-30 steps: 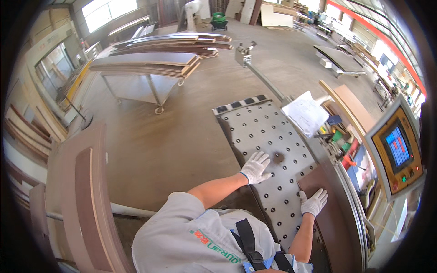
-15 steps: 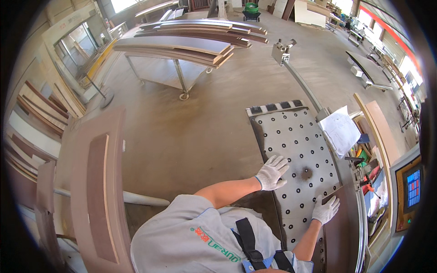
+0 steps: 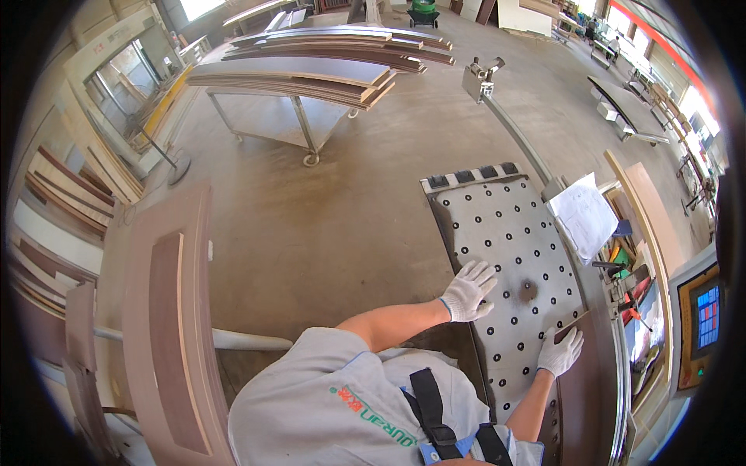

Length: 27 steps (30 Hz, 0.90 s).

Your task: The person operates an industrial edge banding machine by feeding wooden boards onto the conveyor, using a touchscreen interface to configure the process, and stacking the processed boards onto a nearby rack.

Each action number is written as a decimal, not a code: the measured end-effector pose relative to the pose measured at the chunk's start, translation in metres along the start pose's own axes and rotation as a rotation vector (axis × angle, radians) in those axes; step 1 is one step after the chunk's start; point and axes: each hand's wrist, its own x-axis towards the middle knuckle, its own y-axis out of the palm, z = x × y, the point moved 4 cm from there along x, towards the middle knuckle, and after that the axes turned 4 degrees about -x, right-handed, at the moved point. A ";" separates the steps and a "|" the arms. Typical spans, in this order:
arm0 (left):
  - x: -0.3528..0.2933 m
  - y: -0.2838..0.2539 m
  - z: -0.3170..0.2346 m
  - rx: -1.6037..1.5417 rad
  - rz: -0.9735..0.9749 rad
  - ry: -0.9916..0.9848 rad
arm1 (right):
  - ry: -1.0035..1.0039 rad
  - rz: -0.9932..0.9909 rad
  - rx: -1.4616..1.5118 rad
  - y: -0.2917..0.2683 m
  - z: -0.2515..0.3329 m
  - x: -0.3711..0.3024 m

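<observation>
A white knitted glove covers my left hand, which lies with fingers outstretched over the left edge of a grey metal worktable dotted with black round inserts. My right hand, gloved the same way, rests with extended fingers on the left edge of a brown board. The board lies along the table's right side, against a metal rail. Neither hand is wrapped round anything. The underside of both palms is hidden.
A sheet of paper and a control screen are to the right. A metal arm reaches out beyond the table. Brown panels stand at my left. Ahead is a wheeled cart stacked with boards.
The whole view has shifted slightly. Both hands, the brown board and the worktable keep nearly the same places relative to one another.
</observation>
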 end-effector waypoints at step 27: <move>-0.002 0.000 0.001 -0.029 -0.037 0.029 | 0.004 -0.014 0.024 0.003 -0.002 -0.001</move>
